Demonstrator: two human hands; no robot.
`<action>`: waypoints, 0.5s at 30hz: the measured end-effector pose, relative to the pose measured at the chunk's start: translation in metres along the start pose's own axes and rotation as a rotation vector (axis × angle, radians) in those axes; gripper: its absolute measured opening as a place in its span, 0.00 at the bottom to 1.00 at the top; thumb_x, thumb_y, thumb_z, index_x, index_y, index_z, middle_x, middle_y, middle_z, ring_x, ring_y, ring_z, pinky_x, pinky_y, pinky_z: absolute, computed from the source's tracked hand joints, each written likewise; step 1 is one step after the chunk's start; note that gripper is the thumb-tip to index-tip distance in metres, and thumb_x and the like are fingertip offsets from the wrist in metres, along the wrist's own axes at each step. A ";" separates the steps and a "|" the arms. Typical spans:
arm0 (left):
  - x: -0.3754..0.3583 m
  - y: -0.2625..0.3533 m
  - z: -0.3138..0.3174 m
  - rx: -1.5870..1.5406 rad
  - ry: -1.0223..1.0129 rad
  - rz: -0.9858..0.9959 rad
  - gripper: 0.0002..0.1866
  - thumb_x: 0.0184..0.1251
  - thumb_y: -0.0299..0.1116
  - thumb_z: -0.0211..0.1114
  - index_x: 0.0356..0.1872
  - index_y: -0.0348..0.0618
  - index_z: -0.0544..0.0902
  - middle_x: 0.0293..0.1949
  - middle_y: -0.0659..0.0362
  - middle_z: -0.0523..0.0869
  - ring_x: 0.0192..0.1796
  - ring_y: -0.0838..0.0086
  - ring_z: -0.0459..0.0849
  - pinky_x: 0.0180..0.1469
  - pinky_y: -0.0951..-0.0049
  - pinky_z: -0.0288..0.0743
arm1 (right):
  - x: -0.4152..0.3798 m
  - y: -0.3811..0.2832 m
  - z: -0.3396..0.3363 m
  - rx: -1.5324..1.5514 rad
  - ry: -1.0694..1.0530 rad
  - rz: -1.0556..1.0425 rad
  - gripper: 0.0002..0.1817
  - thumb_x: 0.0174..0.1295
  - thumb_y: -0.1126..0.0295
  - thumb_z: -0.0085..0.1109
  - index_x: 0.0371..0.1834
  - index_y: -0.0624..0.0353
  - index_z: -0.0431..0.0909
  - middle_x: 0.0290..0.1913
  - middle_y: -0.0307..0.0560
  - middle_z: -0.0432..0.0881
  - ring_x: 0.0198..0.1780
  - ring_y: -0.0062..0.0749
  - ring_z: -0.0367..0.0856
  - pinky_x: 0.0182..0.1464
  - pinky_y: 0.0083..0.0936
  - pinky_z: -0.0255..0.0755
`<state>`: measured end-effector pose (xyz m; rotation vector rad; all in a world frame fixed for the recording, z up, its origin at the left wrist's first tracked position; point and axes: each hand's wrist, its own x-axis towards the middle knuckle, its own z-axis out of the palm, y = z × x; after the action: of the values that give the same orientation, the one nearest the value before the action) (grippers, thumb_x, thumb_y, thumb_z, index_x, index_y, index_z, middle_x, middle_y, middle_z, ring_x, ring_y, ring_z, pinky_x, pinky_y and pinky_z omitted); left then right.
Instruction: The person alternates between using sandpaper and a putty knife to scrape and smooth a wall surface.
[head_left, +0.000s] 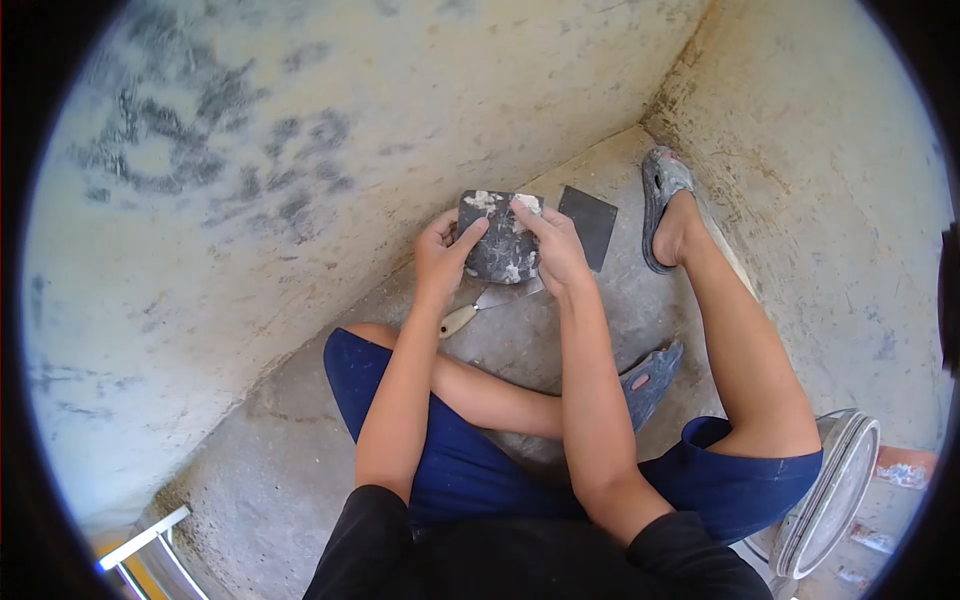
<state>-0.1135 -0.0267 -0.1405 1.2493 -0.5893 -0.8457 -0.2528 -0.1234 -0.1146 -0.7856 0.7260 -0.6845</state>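
Observation:
A dark, roughly square pad (500,240) with whitish smears and a curved lower edge is held up in both hands; its exact kind cannot be made out. My left hand (447,250) grips its left side, thumb across the front. Around the right side closes my right hand (555,245), with its thumb near a white patch at the top. Just below, a putty knife (459,320) with a pale handle lies on the floor, its blade partly hidden by my right wrist. A flat black sheet (588,227), like sandpaper, lies to the right of my right hand.
A pale wall (250,260) with black scuffs rises on the left and meets another wall (820,200) at the corner. My legs and clogs (660,190) are on the concrete floor (270,460). A lidded bucket (845,495) is at right; a metal frame (150,540) stands lower left.

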 end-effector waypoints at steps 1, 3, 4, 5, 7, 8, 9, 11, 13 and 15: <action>0.000 -0.005 0.002 0.014 -0.015 0.001 0.15 0.70 0.28 0.74 0.54 0.35 0.86 0.46 0.60 0.91 0.46 0.80 0.86 0.51 0.80 0.78 | -0.001 -0.002 0.000 -0.085 0.038 -0.027 0.13 0.71 0.65 0.68 0.40 0.66 0.87 0.36 0.40 0.88 0.34 0.19 0.83 0.36 0.22 0.75; -0.001 -0.010 0.006 0.207 0.069 0.030 0.16 0.71 0.30 0.74 0.55 0.34 0.86 0.49 0.58 0.90 0.49 0.80 0.86 0.53 0.78 0.78 | 0.001 -0.007 -0.001 -0.187 0.044 -0.110 0.14 0.71 0.64 0.69 0.39 0.67 0.88 0.33 0.39 0.87 0.33 0.18 0.81 0.35 0.22 0.74; -0.002 -0.013 0.008 0.223 0.046 0.028 0.16 0.71 0.30 0.74 0.55 0.34 0.86 0.49 0.58 0.90 0.49 0.80 0.86 0.53 0.78 0.78 | 0.001 -0.008 -0.002 -0.308 0.048 -0.179 0.15 0.70 0.63 0.69 0.37 0.68 0.88 0.31 0.39 0.86 0.31 0.17 0.79 0.33 0.23 0.72; -0.004 -0.014 0.012 0.354 0.129 0.100 0.16 0.72 0.31 0.74 0.56 0.34 0.85 0.52 0.56 0.89 0.51 0.80 0.86 0.54 0.77 0.79 | 0.001 -0.009 -0.003 -0.289 0.066 -0.187 0.15 0.70 0.63 0.69 0.37 0.68 0.88 0.31 0.39 0.86 0.31 0.17 0.79 0.33 0.23 0.72; -0.006 -0.015 0.016 0.492 0.197 0.181 0.17 0.73 0.31 0.73 0.57 0.34 0.85 0.55 0.54 0.89 0.52 0.79 0.85 0.55 0.76 0.79 | 0.001 -0.011 -0.001 -0.415 0.080 -0.276 0.17 0.69 0.60 0.70 0.37 0.69 0.89 0.28 0.38 0.85 0.31 0.17 0.76 0.33 0.25 0.70; -0.007 -0.012 0.019 0.355 0.174 0.204 0.16 0.73 0.31 0.72 0.56 0.35 0.86 0.53 0.55 0.88 0.51 0.78 0.85 0.54 0.75 0.79 | 0.002 -0.011 -0.001 -0.406 0.091 -0.282 0.17 0.69 0.60 0.70 0.37 0.69 0.89 0.28 0.38 0.85 0.31 0.17 0.76 0.33 0.25 0.70; -0.008 -0.010 0.020 0.218 0.153 0.222 0.15 0.74 0.30 0.71 0.56 0.35 0.86 0.52 0.55 0.87 0.50 0.77 0.84 0.52 0.75 0.79 | 0.002 -0.010 0.000 -0.426 0.074 -0.286 0.18 0.68 0.60 0.71 0.38 0.69 0.89 0.28 0.39 0.85 0.30 0.18 0.75 0.33 0.26 0.70; -0.009 -0.008 0.017 0.249 0.133 0.258 0.16 0.75 0.30 0.69 0.59 0.35 0.85 0.52 0.55 0.87 0.50 0.75 0.84 0.54 0.73 0.79 | 0.001 -0.012 0.004 -0.447 0.063 -0.291 0.18 0.68 0.60 0.71 0.39 0.70 0.89 0.29 0.39 0.86 0.30 0.18 0.75 0.33 0.27 0.70; -0.009 -0.009 0.014 0.275 0.125 0.289 0.17 0.77 0.30 0.67 0.61 0.36 0.84 0.52 0.54 0.87 0.51 0.74 0.85 0.56 0.72 0.79 | -0.004 -0.015 0.009 -0.541 0.007 -0.279 0.19 0.67 0.59 0.71 0.39 0.71 0.88 0.28 0.40 0.87 0.32 0.19 0.76 0.36 0.26 0.72; -0.006 -0.008 0.012 0.367 0.092 0.388 0.19 0.79 0.32 0.65 0.65 0.36 0.82 0.50 0.53 0.87 0.52 0.72 0.84 0.57 0.72 0.77 | -0.011 -0.022 0.016 -0.587 -0.063 -0.232 0.20 0.68 0.58 0.71 0.41 0.70 0.89 0.36 0.43 0.88 0.37 0.21 0.79 0.40 0.25 0.74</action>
<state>-0.1284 -0.0292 -0.1451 1.4324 -0.9053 -0.3612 -0.2530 -0.1206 -0.0854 -1.4403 0.7954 -0.6546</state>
